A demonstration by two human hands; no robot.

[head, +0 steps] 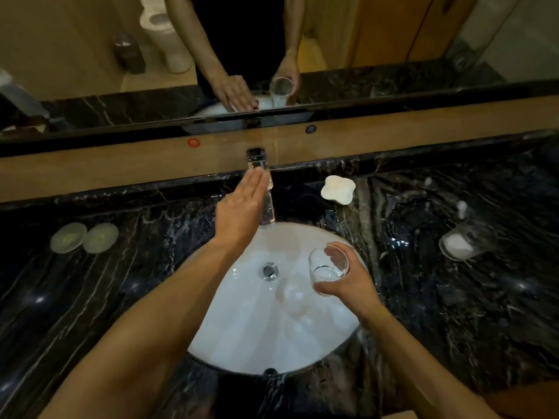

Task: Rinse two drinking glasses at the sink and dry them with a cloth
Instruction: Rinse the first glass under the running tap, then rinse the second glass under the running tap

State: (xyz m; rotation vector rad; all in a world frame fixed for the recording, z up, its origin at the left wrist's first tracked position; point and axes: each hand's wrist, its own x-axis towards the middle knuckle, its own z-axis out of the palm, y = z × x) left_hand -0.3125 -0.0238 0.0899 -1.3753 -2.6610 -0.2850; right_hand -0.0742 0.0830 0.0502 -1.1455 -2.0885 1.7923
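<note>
I am looking down at a white oval sink (272,337) set into a dark veined marble counter (121,297), with a mirror (90,40) running along the back wall. My right hand (348,282) is wrapped around a clear drinking glass (328,267), fingers curled about its side, holding it upright over the right part of the basin. A little water seems to sit in the bottom of the glass, and keeping it over the bowl means any spill lands in the sink rather than on the counter.

My left hand (242,210) is open and flat, gripping nothing, fingers together and stretched forward so the fingertips reach the chrome tap (263,189) that projects from the wooden ledge (423,128) behind the sink. I judge this reach is for working the tap, either by a sensor or a lever; I cannot tell which, and I see no stream running.

A second glass (467,241) stands well apart on the counter to the right, holding something white that I cannot make out. A white soap dish (338,189) sits just right of the tap, and two pale round coasters (84,237) lie side by side on the left. I see no drying cloth for certain, so drying looks not yet begun
</note>
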